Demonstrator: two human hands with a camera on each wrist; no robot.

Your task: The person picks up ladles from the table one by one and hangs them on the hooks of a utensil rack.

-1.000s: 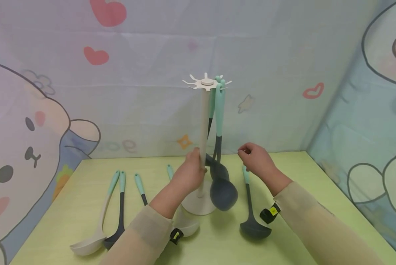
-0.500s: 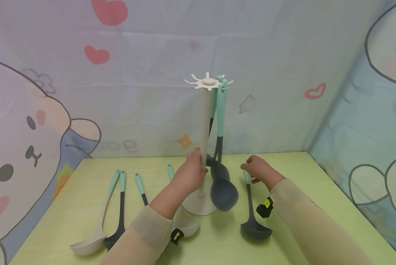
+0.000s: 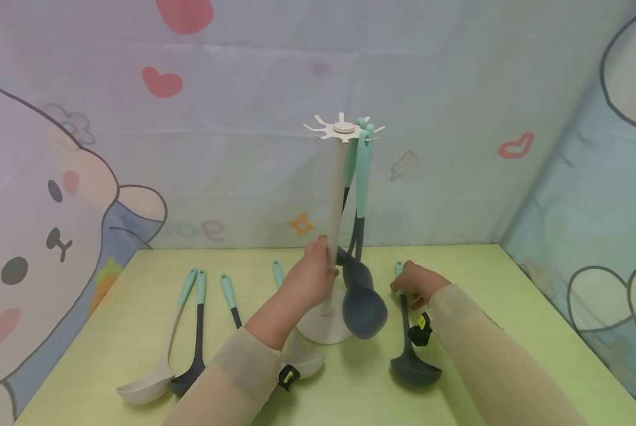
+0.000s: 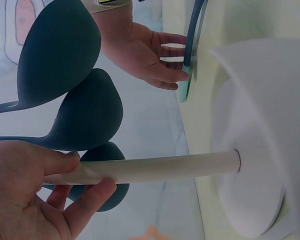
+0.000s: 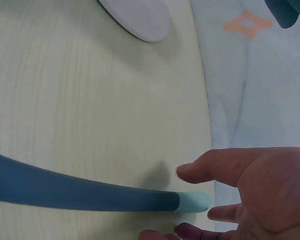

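My left hand (image 3: 309, 278) grips the pole (image 3: 336, 201) of a white utensil stand, thumb and fingers wrapped about it in the left wrist view. Dark ladles and spoons with mint handles hang from the stand's right side; one bowl (image 3: 364, 310) is nearest me. A dark ladle (image 3: 416, 373) lies on the table at right, bowl toward me. Over its mint handle (image 5: 194, 201) is my right hand (image 3: 423, 283), thumb on one side and fingers on the other, with a gap showing between thumb and handle in the right wrist view.
On the left of the table (image 3: 110, 331) lie a white ladle (image 3: 146, 387), a dark ladle (image 3: 199, 331) and another mint-handled utensil (image 3: 227, 291). A white-bowled utensil (image 3: 309, 365) lies partly behind my left forearm. A printed cloth (image 3: 243, 148) hangs behind.
My right hand has come down to the mint handle of the right-hand ladle, its fingers spreading around it. My left hand stays on the pole. The head view has shifted slightly.
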